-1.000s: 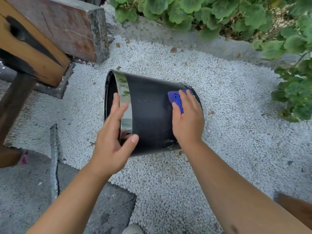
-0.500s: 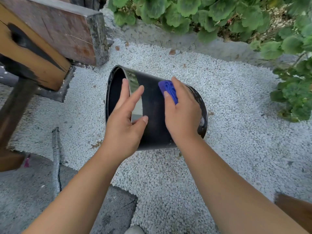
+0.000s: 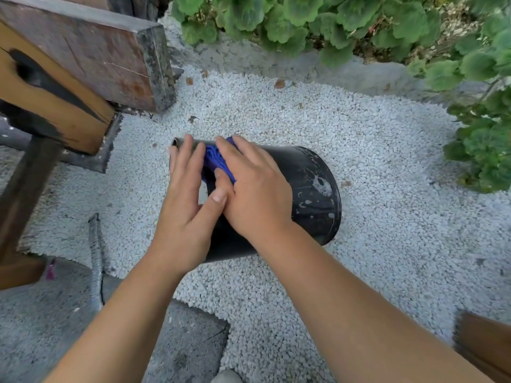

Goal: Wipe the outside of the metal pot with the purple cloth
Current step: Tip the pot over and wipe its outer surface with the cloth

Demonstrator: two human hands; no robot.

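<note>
the right hand (image 3: 257, 194) had its fingers (image 3: 243, 150) laid fairly straight over the purple cloth (image 3: 215, 161), pressing it to the metal pot (image 3: 304, 189) near its rim. the left hand (image 3: 188, 200), fingers spread flat, steadied that rim; the pot lay on its side on white gravel (image 3: 387, 230). wiping looked midway: next, i judged, the pot needed turning to reach its underside.

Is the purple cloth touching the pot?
Touching. The head view shows the right hand pressing the purple cloth flat against the pot side, no gap visible.
</note>
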